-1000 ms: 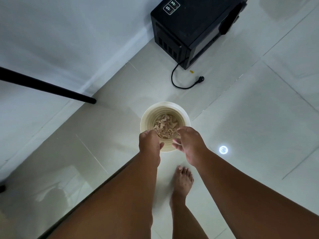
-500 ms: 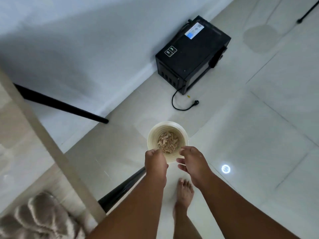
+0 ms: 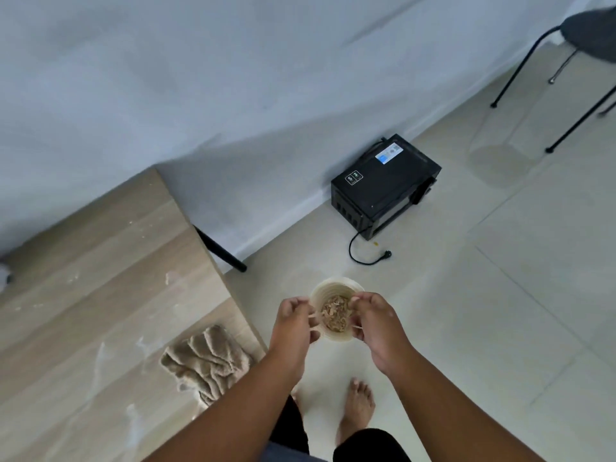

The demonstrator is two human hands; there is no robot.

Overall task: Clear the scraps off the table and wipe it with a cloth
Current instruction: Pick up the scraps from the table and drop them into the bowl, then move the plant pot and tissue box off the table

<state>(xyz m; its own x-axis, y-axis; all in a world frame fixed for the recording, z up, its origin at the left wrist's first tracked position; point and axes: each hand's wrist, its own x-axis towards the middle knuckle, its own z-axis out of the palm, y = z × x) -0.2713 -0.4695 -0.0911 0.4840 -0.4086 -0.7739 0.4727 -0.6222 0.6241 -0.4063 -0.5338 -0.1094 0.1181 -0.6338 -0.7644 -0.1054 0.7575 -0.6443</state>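
Both hands hover over the pale bin (image 3: 336, 288) at lower centre of the frame, which stands on the floor just right of the wooden surface (image 3: 100, 268); the scraps (image 3: 335, 313) lie heaped inside it. The left hand (image 3: 293, 323) has its fingers curled inward, and the right hand (image 3: 375, 323) likewise; a thin pale sliver shows at each, though whether they pinch it or are brushing off crumbs I cannot tell. The cloth (image 3: 206, 358) lies crumpled on the surface at lower left, near its edge and untouched; pale smears and specks mark the wood around it, so the wiping seems yet to come.

The risks, as I judge them: bits clinging to the fingers may drop on the floor beside the bin rather than in it; a bare foot (image 3: 358, 405) stands close, and could knock the light bin over; wiping toward the edge could push residue onto the floor.
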